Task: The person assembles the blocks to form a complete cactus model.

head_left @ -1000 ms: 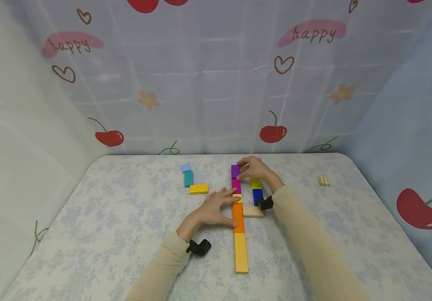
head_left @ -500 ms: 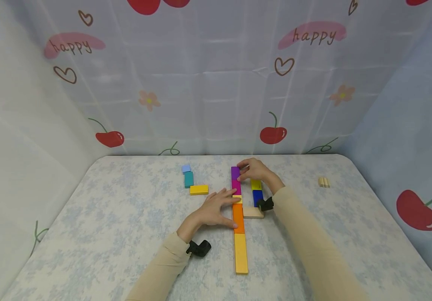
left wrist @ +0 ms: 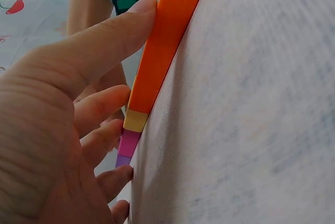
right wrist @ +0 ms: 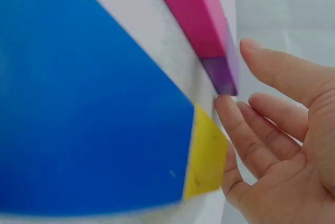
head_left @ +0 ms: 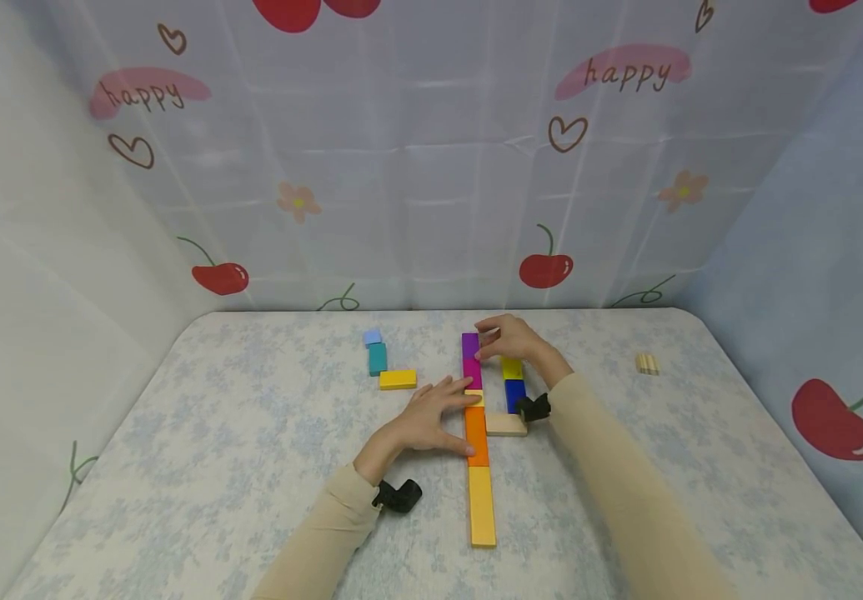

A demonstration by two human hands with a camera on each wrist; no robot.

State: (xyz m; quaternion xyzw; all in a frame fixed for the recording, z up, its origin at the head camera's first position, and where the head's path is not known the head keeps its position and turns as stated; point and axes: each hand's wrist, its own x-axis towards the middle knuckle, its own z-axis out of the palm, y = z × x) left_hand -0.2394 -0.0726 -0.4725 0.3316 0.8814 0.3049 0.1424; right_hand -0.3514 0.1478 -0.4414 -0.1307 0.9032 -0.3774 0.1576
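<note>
A straight row of wooden blocks runs away from me: a long yellow block (head_left: 482, 508), an orange block (head_left: 478, 442), a small pale yellow block (head_left: 475, 398), a magenta block (head_left: 472, 375) and a purple block (head_left: 470, 344) at the far end. Along the row's left side lies my left hand (head_left: 425, 418), fingers spread. Its thumb tip touches the orange block (left wrist: 166, 41) in the left wrist view; its fingertips reach the small yellow and magenta ones. Extended fingers of my right hand (right wrist: 293, 124) meet the purple block's (right wrist: 221, 77) end, thumb beside it, holding nothing.
Right of the row stand a lime-yellow block (head_left: 511, 368), a blue block (head_left: 515, 396) and a plain wood block (head_left: 506, 425). A light blue block (head_left: 372, 337), a teal block (head_left: 377, 359) and a yellow block (head_left: 398, 380) lie left. A ridged pale piece (head_left: 647, 363) sits far right.
The purple block has come flush against the magenta one, closing a slight step between them. Both hands have stayed almost in place; the view has tilted slightly.
</note>
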